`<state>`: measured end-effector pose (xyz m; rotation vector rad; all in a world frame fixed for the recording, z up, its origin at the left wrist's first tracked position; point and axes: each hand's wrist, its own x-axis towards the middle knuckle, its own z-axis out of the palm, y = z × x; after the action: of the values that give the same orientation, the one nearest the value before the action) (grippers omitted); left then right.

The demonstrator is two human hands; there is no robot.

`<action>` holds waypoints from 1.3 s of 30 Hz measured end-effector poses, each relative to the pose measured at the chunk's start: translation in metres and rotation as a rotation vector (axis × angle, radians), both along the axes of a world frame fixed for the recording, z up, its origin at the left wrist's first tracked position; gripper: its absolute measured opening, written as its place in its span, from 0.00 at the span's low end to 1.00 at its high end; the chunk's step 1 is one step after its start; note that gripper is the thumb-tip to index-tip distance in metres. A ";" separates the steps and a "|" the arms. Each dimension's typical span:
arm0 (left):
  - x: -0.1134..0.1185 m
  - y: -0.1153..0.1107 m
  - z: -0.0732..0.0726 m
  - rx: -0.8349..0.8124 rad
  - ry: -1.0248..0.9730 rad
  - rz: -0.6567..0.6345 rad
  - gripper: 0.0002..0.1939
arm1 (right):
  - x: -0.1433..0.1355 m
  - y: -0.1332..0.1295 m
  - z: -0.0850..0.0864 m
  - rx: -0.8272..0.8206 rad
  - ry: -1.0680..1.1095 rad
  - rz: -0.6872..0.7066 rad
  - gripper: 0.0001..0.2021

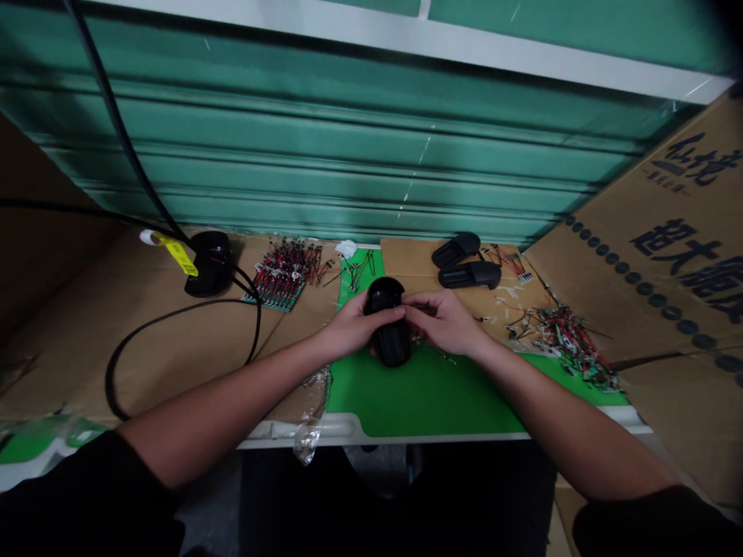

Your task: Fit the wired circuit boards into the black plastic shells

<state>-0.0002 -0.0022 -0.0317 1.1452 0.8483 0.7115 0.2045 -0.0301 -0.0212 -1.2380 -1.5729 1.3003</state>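
Black housing [390,325] gripped by both hands' fingers [388,313], its middle hidden beneath them.

Black short sleeves end above the elbows, leaving 2 forearms and both hands bare.

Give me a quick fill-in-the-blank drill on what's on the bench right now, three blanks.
1. Both hands, the left hand and the right hand, grip one oval plastic housing whose colour is ____.
2. That housing sits over a flat work mat coloured ____.
3. The cluster of red-wired circuit boards lies to the ____ of the housing.

Missing words: black; green; left
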 end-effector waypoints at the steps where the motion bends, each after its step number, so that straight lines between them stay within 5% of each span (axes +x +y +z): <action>1: 0.000 0.000 0.000 -0.008 0.003 0.004 0.30 | 0.001 0.000 0.001 0.007 -0.011 0.008 0.19; 6: -0.004 0.005 0.002 -0.072 -0.043 0.075 0.22 | 0.018 0.005 0.007 0.023 -0.008 0.071 0.19; 13: -0.005 0.009 0.007 -0.196 -0.148 0.180 0.23 | 0.032 -0.001 0.021 0.321 0.047 0.178 0.31; 18: -0.004 0.008 0.007 -0.175 -0.157 0.176 0.23 | 0.029 -0.002 0.023 0.475 0.066 0.126 0.15; 23: -0.005 0.005 0.006 -0.108 -0.120 0.131 0.24 | 0.029 -0.003 0.026 0.461 0.050 0.026 0.07; 29: -0.001 -0.001 0.002 0.018 -0.012 0.012 0.31 | 0.020 -0.007 0.029 0.328 0.028 -0.094 0.16; 35: 0.001 -0.007 0.002 -0.093 -0.095 -0.130 0.39 | 0.006 -0.002 0.019 0.556 0.012 -0.149 0.08; 39: 0.001 -0.008 0.005 -0.175 -0.129 -0.157 0.38 | 0.000 0.002 0.008 0.547 0.067 -0.180 0.05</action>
<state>0.0006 -0.0100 -0.0267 0.9862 0.6893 0.5638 0.2043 -0.0281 -0.0136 -0.9480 -1.5841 0.7186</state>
